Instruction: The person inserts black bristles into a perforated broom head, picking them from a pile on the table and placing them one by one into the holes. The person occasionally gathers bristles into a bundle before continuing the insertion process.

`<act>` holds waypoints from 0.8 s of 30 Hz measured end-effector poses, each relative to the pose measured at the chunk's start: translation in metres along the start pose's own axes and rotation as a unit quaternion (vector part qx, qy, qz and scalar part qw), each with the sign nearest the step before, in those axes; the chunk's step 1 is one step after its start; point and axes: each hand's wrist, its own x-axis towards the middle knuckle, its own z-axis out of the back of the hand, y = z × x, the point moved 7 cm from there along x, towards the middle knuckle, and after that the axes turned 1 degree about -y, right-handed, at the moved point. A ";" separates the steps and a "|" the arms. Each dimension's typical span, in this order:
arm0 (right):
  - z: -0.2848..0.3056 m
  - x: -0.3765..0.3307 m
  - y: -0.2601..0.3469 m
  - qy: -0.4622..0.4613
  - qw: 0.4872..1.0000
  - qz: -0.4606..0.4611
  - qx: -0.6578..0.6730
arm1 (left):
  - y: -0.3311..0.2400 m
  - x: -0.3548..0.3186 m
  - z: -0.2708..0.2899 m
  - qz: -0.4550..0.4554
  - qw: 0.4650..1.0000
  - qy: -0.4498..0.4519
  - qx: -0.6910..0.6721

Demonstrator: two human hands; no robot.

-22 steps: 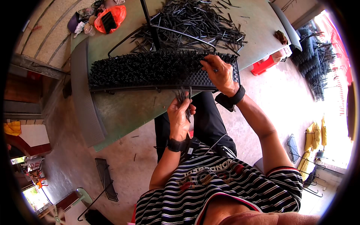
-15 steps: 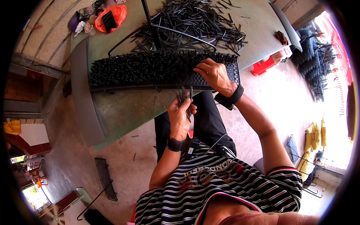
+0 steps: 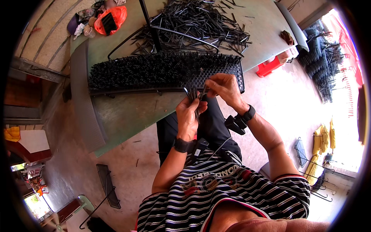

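My left hand is closed round a small bundle of thin black strips, whose ends fan out above the fingers. My right hand pinches at a strip on the right side of this bundle, its fingertips almost touching the left fingers. Just beyond both hands lies a long black perforated panel. Dense black tufts cover most of it, while bare holes show at its right end and along part of its near edge. Black wristbands are on both wrists; a small black box hangs by the right one.
A loose heap of black strips lies behind the panel on the green table. Black metal rods rise over the panel's far side. An orange bag with a dark phone sits at the far left. A red stool stands right of the table.
My right hand has come back from the panel's surface toward me and down to the bundle in my left hand. The left hand has stayed nearly in place.
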 end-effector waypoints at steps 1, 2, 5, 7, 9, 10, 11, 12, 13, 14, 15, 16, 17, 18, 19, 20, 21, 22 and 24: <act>0.004 0.000 0.002 -0.032 0.999 0.007 0.042 | 0.002 0.001 0.002 0.006 1.000 -0.001 -0.008; 0.008 0.004 0.000 -0.038 0.998 0.047 0.036 | 0.001 0.001 0.004 0.005 1.000 0.000 -0.004; 0.011 0.003 0.020 -0.135 0.975 0.172 0.030 | -0.001 0.000 0.008 0.008 1.000 -0.001 0.007; 0.008 0.002 0.028 -0.150 0.955 0.246 -0.070 | -0.001 0.000 0.011 0.011 1.000 -0.006 0.011; 0.000 -0.001 0.037 -0.158 0.931 0.304 -0.125 | -0.001 -0.001 0.013 0.018 1.000 -0.018 -0.007; -0.003 0.000 0.038 -0.156 0.925 0.319 -0.135 | -0.001 -0.001 0.014 0.022 0.999 -0.024 -0.017; -0.005 0.002 0.037 -0.151 0.922 0.325 -0.145 | -0.002 -0.002 0.014 0.022 0.999 -0.026 -0.016; -0.006 0.004 0.036 -0.145 0.919 0.332 -0.155 | -0.003 -0.002 0.015 0.022 0.999 -0.028 -0.016; -0.007 0.004 0.036 -0.140 0.916 0.338 -0.165 | -0.004 -0.002 0.015 0.022 0.999 -0.029 -0.015; -0.009 0.006 0.033 -0.132 0.920 0.327 -0.173 | -0.004 -0.002 0.016 0.021 0.999 -0.027 -0.013; -0.010 0.007 0.031 -0.129 0.917 0.330 -0.181 | -0.003 -0.001 0.017 0.020 0.999 -0.025 -0.010; -0.010 0.009 0.029 -0.126 0.915 0.334 -0.190 | -0.003 -0.001 0.017 0.019 1.000 -0.022 -0.008; -0.010 0.010 0.028 -0.123 0.912 0.337 -0.199 | -0.003 0.000 0.017 0.016 1.000 -0.021 -0.007; -0.015 0.010 0.033 -0.105 0.887 0.377 -0.245 | -0.003 0.000 0.018 0.013 1.000 -0.021 -0.006; -0.019 0.010 0.038 -0.088 0.858 0.415 -0.290 | -0.004 0.000 0.018 0.009 1.000 -0.021 -0.005; -0.024 0.008 0.042 -0.070 0.824 0.451 -0.334 | -0.004 0.000 0.018 0.007 1.000 -0.023 -0.002; -0.026 0.009 0.042 -0.062 0.819 0.442 -0.362 | -0.006 -0.001 0.017 0.004 1.000 -0.026 0.002; -0.028 0.011 0.042 -0.055 0.812 0.431 -0.389 | -0.007 -0.002 0.016 0.002 1.000 -0.029 0.006; -0.027 0.011 0.045 -0.064 0.836 0.387 -0.383 | -0.008 -0.003 0.016 0.003 0.999 -0.032 -0.007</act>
